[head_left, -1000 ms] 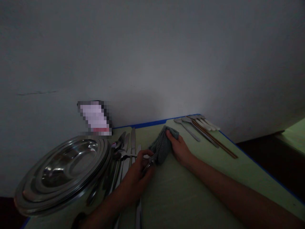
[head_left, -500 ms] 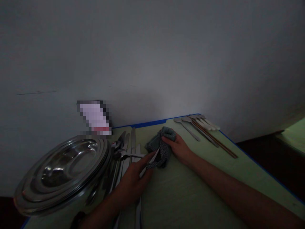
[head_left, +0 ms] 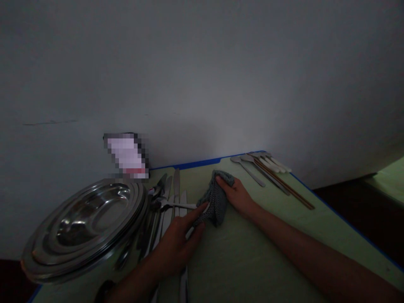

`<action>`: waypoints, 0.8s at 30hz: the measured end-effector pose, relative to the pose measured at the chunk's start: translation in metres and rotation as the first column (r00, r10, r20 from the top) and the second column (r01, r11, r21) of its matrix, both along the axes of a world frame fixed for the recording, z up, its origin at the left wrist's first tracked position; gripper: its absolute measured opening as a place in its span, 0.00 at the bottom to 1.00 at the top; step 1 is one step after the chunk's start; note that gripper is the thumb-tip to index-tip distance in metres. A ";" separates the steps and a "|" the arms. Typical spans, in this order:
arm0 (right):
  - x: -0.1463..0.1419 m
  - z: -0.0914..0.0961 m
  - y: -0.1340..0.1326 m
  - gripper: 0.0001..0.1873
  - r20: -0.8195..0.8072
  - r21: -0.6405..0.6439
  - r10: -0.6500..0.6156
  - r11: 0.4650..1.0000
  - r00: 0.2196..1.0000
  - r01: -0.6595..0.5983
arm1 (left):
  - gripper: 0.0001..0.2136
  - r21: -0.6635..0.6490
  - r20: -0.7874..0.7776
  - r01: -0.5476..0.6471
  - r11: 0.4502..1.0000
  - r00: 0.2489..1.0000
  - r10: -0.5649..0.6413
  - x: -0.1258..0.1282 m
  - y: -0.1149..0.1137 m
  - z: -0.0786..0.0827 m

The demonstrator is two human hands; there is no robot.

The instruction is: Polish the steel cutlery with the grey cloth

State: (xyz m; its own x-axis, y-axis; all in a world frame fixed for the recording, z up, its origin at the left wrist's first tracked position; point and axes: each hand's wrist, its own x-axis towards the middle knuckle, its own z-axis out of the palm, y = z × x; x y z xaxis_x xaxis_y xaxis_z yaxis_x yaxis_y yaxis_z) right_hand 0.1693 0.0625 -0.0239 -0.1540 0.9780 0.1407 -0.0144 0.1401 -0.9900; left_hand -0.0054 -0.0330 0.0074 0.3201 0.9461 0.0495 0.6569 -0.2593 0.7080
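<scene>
My right hand [head_left: 238, 195] is closed on a grey knitted cloth [head_left: 215, 202] that rests on the green table [head_left: 252, 252]. My left hand [head_left: 176, 244] pinches a thin metal utensil [head_left: 192, 229] whose far end disappears into the cloth. Thumb and forefinger of the left hand reach up to the cloth's lower edge. What kind of utensil it is cannot be made out in the dim light.
A stack of round steel compartment plates [head_left: 85, 227] sits at the left. Several knives and forks [head_left: 167, 198] lie beside it. Spoons and chopsticks [head_left: 268, 170] lie at the far right near the blue table edge. A blurred box [head_left: 128, 155] leans against the wall.
The cloth has slid along the utensil and been regripped by my right hand. My left hand has shifted slightly, its fingers now stretched toward the cloth.
</scene>
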 end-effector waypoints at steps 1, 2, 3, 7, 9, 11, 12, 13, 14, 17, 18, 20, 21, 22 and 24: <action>0.000 0.000 0.000 0.14 -0.010 0.011 0.016 1.000 1.000 -0.016 | 0.22 -0.001 0.008 0.009 1.000 1.000 -0.009 0.000 0.001 0.000; 0.000 0.001 0.000 0.13 -0.019 0.022 0.035 0.999 0.999 -0.035 | 0.22 -0.004 0.014 0.020 1.000 1.000 -0.020 0.000 0.001 0.000; 0.000 0.001 0.000 0.13 -0.024 0.029 0.054 0.998 0.998 -0.053 | 0.23 -0.006 0.015 0.030 1.000 0.999 -0.030 0.000 0.002 0.000; -0.002 0.003 -0.001 0.12 -0.062 0.002 0.079 0.997 0.995 -0.079 | 0.23 -0.013 0.002 0.047 0.999 0.999 -0.047 -0.001 0.002 0.000; -0.002 0.002 -0.001 0.12 -0.103 -0.038 0.077 0.996 0.992 -0.081 | 0.23 -0.018 -0.005 0.046 0.999 0.999 -0.047 -0.001 0.002 0.000; -0.003 0.000 0.000 0.13 -0.142 -0.076 0.074 0.993 0.987 -0.085 | 0.23 -0.026 -0.012 0.040 0.999 0.999 -0.040 -0.001 0.002 0.000; -0.002 -0.001 0.000 0.13 -0.155 -0.089 0.070 0.992 0.985 -0.085 | 0.23 -0.030 -0.017 0.034 0.999 0.999 -0.035 -0.001 0.001 -0.001; -0.002 -0.002 0.000 0.14 -0.162 -0.096 0.065 0.992 0.985 -0.081 | 0.23 -0.033 -0.022 0.027 0.999 0.999 -0.028 0.000 0.001 -0.001; -0.002 -0.003 0.000 0.14 -0.163 -0.098 0.058 0.992 0.985 -0.075 | 0.23 -0.037 -0.024 0.022 0.999 0.999 -0.023 0.000 0.001 -0.002; -0.002 -0.005 0.001 0.16 -0.161 -0.120 0.022 0.992 0.987 -0.042 | 0.23 -0.046 -0.002 0.006 0.999 1.000 -0.007 -0.001 0.001 -0.004; -0.002 -0.005 0.001 0.16 -0.171 -0.133 0.011 0.991 0.985 -0.034 | 0.23 -0.042 0.009 -0.002 0.999 1.000 0.002 -0.002 0.001 -0.004; -0.003 -0.005 0.001 0.16 -0.207 -0.158 -0.007 0.987 0.978 -0.026 | 0.23 -0.029 0.039 -0.022 0.999 0.999 0.024 -0.003 0.001 -0.004; -0.003 -0.005 0.001 0.15 -0.228 -0.169 -0.011 0.985 0.974 -0.028 | 0.22 -0.030 0.059 -0.030 0.999 0.998 0.032 -0.004 0.001 -0.003; -0.003 -0.006 0.001 0.14 -0.249 -0.177 -0.012 0.984 0.969 -0.033 | 0.22 -0.044 0.079 -0.029 0.999 0.996 0.033 -0.004 0.001 -0.003; -0.004 -0.007 0.001 0.12 -0.276 -0.193 -0.012 0.980 0.961 -0.043 | 0.22 -0.086 0.104 -0.016 0.996 0.994 0.025 -0.003 0.001 -0.002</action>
